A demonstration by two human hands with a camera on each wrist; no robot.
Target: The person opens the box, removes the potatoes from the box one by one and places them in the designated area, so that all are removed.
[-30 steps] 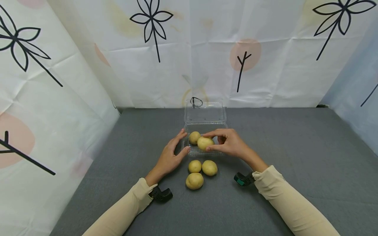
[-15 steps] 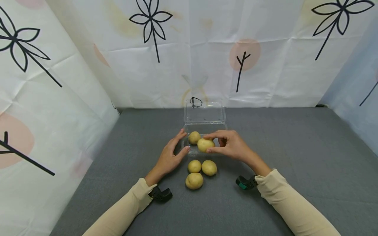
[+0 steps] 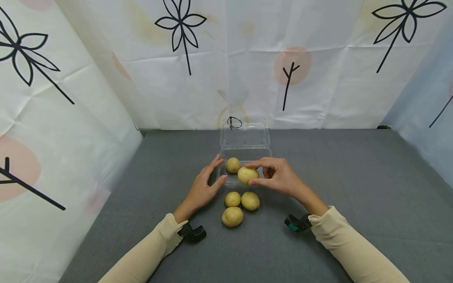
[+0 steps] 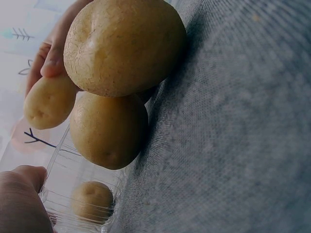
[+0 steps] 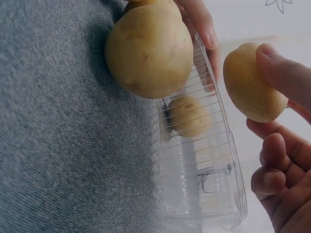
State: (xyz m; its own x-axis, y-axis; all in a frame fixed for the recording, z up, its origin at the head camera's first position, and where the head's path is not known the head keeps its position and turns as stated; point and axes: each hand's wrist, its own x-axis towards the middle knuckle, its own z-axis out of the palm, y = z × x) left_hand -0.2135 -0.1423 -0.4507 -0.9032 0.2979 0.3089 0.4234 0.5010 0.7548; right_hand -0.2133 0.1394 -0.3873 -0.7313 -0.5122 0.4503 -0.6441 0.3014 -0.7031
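My right hand [image 3: 277, 176] pinches a yellow potato [image 3: 248, 175] between thumb and fingers. In the right wrist view this potato [image 5: 253, 83] is held above the rim of a clear plastic clamshell box [image 5: 228, 160]. Inside the box lies another potato [image 3: 232, 165], toward its left side. My left hand [image 3: 203, 186] rests against the box's left side, thumb and fingers spread and fairly straight. Just in front of the box, three potatoes sit close together on the grey cloth: a small one [image 3: 232, 199], one to its right [image 3: 250, 201] and a nearer one [image 3: 232, 217].
The box's hinged lid [image 3: 245, 135] stands raised at the back, near the white printed curtain [image 3: 318, 90]. Grey cloth [image 3: 354, 188] covers the table. Each wrist wears a black camera band, such as the right one [image 3: 298, 223].
My right hand has shifted slightly to the right and toward me with the potato still pinched. The left hand, the box and the loose potatoes keep their places.
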